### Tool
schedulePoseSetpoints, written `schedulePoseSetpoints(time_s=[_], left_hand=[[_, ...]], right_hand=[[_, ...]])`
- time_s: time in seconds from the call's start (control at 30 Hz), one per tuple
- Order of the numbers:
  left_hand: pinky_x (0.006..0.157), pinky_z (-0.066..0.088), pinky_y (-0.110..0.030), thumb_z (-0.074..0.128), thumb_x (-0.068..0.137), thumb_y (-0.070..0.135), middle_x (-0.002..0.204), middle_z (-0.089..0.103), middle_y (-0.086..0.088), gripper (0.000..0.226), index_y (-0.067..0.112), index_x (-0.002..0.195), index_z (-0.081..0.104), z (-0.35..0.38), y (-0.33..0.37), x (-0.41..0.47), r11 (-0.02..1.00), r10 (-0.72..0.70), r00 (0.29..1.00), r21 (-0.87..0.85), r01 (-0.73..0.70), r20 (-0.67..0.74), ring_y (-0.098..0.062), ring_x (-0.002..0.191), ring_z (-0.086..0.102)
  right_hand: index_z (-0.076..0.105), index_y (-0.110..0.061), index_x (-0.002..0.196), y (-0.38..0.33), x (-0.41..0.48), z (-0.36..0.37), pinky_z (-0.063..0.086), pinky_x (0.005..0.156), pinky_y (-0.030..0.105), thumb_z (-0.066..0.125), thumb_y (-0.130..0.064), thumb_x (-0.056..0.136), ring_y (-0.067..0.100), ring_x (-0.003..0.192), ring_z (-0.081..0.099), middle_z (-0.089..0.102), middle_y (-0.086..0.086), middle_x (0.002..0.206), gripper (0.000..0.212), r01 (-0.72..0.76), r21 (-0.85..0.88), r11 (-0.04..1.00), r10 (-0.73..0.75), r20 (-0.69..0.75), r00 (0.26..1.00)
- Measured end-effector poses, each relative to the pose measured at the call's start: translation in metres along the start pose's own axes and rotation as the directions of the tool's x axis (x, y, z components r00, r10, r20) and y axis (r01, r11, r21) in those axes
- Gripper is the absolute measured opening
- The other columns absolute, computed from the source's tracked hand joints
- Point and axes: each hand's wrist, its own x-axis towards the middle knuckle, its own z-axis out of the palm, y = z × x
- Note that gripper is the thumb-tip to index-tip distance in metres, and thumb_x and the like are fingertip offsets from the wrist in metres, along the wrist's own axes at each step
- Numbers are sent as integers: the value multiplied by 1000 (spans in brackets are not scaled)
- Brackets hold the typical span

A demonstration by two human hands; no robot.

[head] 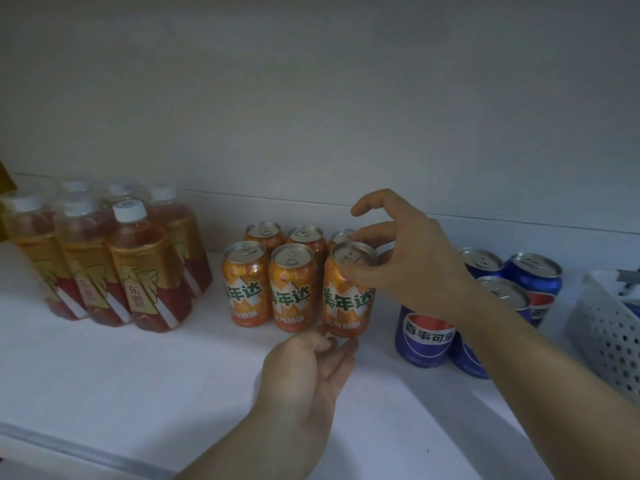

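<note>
Closest in, the left hand [308, 368] comes up from 6 o'clock over bare white shelf [138, 382], whose front lip runs along 7 o'clock. That stretch in front of the drinks is the open room. The hand's fingers are loosely curled, with the tips at the foot of an orange aluminium soda can [348, 299]; whether they grip it cannot be told.

The can stands upright at the right end of the front row of orange cans [294, 292]. Its neighbour is just beside it at 9 o'clock and more are behind at 12 o'clock. Blue cola cans [424, 334] are near at 3 o'clock, with a narrow gap between.

The right hand [408, 268] reaches in from 4 o'clock, wrist above the blue cans. Its thumb and a finger pinch the can's top rim and the index finger is lifted and hooked.

Amber tea bottles with white caps [145, 271] cluster at 9 o'clock, and a white perforated plastic basket [609, 341] sits at the far 3 o'clock edge.
</note>
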Motion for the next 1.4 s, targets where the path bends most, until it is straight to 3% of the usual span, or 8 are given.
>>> schedulePoseSetpoints(time_s=[0.17,0.47,0.6,0.77,1.07,1.2,1.27,1.4], left_hand=[[104,48,-49,40,96,-9,122,67,-20,35,-4,126,57,-2,-4,8,998,14,999,58,-11,-41,-39,109,66],[111,43,-51,45,95,-6,107,68,-14,25,1,112,62,3,-9,11,997,14,998,71,-10,-64,-36,114,63],[111,43,-49,46,94,-4,105,70,-10,25,7,107,65,3,-12,15,995,47,997,89,-41,-67,-30,112,64],[110,44,-46,45,92,-7,105,71,-14,25,5,100,65,2,-13,18,994,79,995,82,-74,-65,-32,111,65],[109,45,-45,46,93,-4,110,71,-11,26,11,102,66,1,-13,19,989,103,993,111,-96,-63,-27,110,65],[94,51,-44,47,95,1,109,70,-10,24,13,104,66,-4,-7,22,980,116,989,173,-99,-92,-24,105,65],[85,53,-41,49,94,2,106,71,-10,24,13,102,69,-6,-3,21,974,120,988,202,-98,-98,-25,104,67],[73,48,-35,51,93,8,92,75,-5,23,12,98,73,-9,2,21,959,139,988,256,-118,-65,-23,92,70]], right_hand=[[55,-39,119,4,0,3,51,59,9,90,-22,75,-3,77,70,71,-21,90,59,5,-65,998,-4,23,1000],[57,-37,125,14,6,10,61,76,23,87,-26,79,8,85,72,76,-7,103,56,44,-163,986,-26,109,994],[60,-33,128,17,9,11,55,74,7,81,-30,87,6,98,69,73,-8,117,46,72,-203,977,-42,149,988],[62,-31,131,18,9,14,44,72,-2,76,-31,93,-3,86,58,67,-14,114,41,115,-264,958,-71,171,983],[63,-28,130,21,10,12,48,79,10,74,-38,92,4,102,62,70,-11,119,40,146,-383,912,-95,150,984],[63,-29,128,18,16,-8,44,78,14,64,-36,100,7,104,61,67,-11,123,29,132,-412,902,-130,32,991],[61,-27,133,23,31,-17,42,89,22,62,-28,102,11,112,60,64,-4,135,30,134,-456,880,-105,88,991],[58,-28,136,31,75,-21,35,92,23,63,-21,103,10,119,50,56,0,146,34,235,-547,803,8,405,914]])
